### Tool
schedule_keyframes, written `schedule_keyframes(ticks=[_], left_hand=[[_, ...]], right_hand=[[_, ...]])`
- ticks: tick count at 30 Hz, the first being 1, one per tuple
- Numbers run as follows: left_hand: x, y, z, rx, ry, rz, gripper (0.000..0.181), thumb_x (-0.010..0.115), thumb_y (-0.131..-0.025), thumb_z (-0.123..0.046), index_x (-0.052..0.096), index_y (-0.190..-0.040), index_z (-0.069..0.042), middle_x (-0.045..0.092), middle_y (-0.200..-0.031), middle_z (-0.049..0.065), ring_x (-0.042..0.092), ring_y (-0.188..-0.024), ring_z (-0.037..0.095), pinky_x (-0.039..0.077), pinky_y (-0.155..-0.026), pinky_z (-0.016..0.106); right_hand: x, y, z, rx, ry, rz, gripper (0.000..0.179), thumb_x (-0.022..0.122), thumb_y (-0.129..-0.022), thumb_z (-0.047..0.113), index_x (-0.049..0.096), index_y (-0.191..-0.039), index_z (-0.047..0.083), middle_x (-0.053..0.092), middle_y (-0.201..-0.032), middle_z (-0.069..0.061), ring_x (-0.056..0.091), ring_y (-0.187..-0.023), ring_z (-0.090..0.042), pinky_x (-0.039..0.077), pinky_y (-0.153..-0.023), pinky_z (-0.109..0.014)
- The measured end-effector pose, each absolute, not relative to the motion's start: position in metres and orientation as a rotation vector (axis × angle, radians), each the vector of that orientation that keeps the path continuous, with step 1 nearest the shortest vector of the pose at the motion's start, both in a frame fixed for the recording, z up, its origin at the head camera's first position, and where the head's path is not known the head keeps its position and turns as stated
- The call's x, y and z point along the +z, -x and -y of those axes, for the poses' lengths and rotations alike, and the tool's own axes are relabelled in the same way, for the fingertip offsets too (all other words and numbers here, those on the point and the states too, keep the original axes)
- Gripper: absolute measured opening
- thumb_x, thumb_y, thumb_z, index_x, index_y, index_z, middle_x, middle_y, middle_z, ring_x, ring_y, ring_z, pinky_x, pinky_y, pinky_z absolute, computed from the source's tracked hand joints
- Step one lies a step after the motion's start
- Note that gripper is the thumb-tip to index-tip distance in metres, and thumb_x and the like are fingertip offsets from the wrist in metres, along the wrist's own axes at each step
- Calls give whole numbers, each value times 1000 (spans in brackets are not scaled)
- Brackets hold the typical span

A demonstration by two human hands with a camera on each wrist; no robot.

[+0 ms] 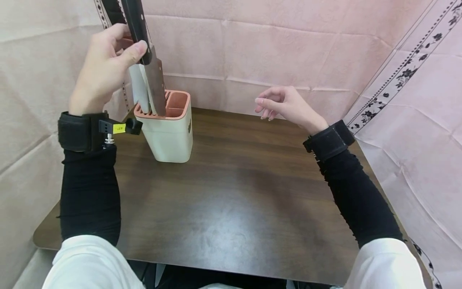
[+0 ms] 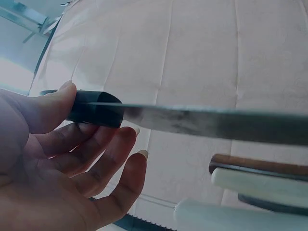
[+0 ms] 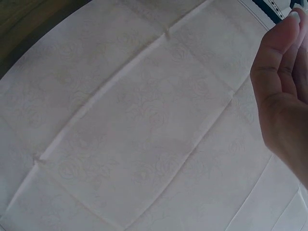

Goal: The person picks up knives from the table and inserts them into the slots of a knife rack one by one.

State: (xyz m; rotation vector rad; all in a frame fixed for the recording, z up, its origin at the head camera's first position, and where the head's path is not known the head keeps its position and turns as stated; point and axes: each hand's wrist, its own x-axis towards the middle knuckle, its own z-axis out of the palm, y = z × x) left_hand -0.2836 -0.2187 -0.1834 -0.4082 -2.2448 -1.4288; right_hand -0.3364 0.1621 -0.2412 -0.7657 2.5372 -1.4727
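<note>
My left hand (image 1: pixel 104 68) pinches the black handle (image 1: pixel 136 28) of a kitchen knife between thumb and fingers. The knife's broad metal blade (image 1: pixel 156 82) points down, its lower end at the slots of a knife holder (image 1: pixel 167 140) with a pale green body and an orange-pink top. In the left wrist view the blade (image 2: pixel 202 124) stretches away from the fingers. Pale handles (image 2: pixel 255 185) and a brown one (image 2: pixel 260 164) stand beside it. Over the right part of the table, my right hand (image 1: pixel 285 105) hangs with loosely bent fingers and holds nothing.
The holder stands at the back left of a dark wooden table (image 1: pixel 231 192), close to the left cloth. Pale pink cloth (image 1: pixel 252 52) with fold lines hangs behind the table and along both sides. A floral border (image 1: pixel 408 72) runs down the right cloth.
</note>
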Motion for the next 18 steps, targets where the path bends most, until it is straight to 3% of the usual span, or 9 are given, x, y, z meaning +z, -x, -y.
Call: schedule_keyframes(ticks=[7, 12, 18], left_hand=[[-181, 280, 231, -1455, 375, 2181, 32, 54, -98, -16, 57, -129, -8, 58, -107, -11, 56, -102, 5, 40, -97, 21], [-179, 277, 242, -1617, 374, 2070, 29, 57, -96, -11, 59, -124, -6, 60, -105, -5, 57, -100, 8, 43, -92, 17], [-178, 275, 254, -1528, 300, 2075, 32, 56, -96, -12, 57, -128, -9, 58, -107, -7, 56, -103, 7, 42, -101, 23]], right_hand=[[-240, 337, -161, -1475, 744, -2526, 33, 66, -92, 29, 62, -114, 5, 74, -88, -3, 68, -74, -18, 56, -69, -28], [-239, 338, -161, -1486, 717, -2511, 38, 65, -92, 29, 59, -119, 3, 74, -88, -2, 68, -74, -18, 56, -69, -28], [-241, 339, -157, -1505, 699, -2495, 37, 64, -93, 25, 58, -119, 1, 74, -86, -1, 69, -73, -19, 55, -68, -28]])
